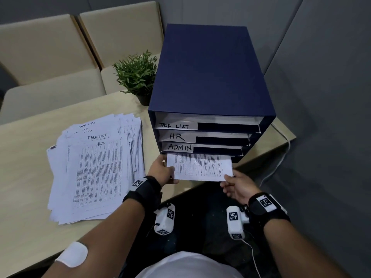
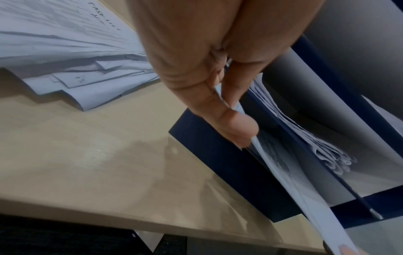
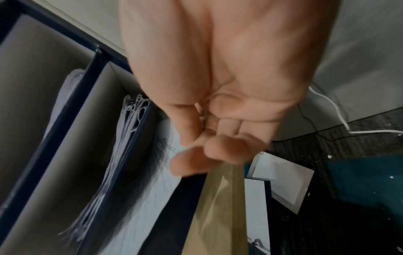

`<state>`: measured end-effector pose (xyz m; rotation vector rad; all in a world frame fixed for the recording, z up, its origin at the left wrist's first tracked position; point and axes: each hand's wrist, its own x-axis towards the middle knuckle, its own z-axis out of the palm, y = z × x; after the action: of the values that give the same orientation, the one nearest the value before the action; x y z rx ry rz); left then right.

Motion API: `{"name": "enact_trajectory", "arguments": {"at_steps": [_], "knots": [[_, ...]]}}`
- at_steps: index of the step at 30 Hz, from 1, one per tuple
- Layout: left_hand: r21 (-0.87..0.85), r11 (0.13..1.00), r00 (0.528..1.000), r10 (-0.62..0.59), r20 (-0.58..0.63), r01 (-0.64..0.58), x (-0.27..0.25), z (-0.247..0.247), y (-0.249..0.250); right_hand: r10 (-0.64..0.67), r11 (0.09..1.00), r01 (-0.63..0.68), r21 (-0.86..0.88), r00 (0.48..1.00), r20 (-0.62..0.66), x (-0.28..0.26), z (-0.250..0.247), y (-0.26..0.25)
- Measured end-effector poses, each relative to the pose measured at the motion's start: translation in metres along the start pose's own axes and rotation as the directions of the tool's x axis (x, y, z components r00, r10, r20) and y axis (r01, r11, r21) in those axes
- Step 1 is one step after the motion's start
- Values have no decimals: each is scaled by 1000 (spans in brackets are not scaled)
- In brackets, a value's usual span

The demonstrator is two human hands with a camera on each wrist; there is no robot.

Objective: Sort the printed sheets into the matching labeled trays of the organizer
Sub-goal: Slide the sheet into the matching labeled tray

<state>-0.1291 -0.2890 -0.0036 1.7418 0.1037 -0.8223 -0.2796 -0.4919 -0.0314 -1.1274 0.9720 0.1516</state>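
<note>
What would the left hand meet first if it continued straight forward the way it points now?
Probably the organizer: the left hand pinches the sheet right at the bottom tray's mouth, under the ADMIN tray. Depth is unclear.

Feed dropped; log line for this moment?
both hands pinch printed sheet | half inside bottom tray, under ADMIN tray | unsorted stack remains
</note>
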Motion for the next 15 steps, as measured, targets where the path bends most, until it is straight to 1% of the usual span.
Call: {"name": "enact_trajectory", "arguments": {"at_steps": [3,5,8,9,12,15], "knots": [[-86,996,1000,-7,15,8,-3,0,2,-49,997,54,59,996,-72,5,8,-8],[-133,991,1000,-8,23,11,-6,-2,3,-79,987,93,133,992,-102,7,16,-19],[-124,992,999,-17,36,21,-10,-11,2,-73,972,107,208,983,-166,18,26,-34],[-112,993,999,-21,33,24,-11,-15,1,-50,973,88,212,982,-180,24,29,-38],[-79,996,999,-33,20,34,-13,-29,-4,-9,978,41,204,988,-155,37,35,-39],[-68,997,999,-42,6,42,-13,-42,-9,-47,966,94,239,980,-192,36,38,-34]]}}
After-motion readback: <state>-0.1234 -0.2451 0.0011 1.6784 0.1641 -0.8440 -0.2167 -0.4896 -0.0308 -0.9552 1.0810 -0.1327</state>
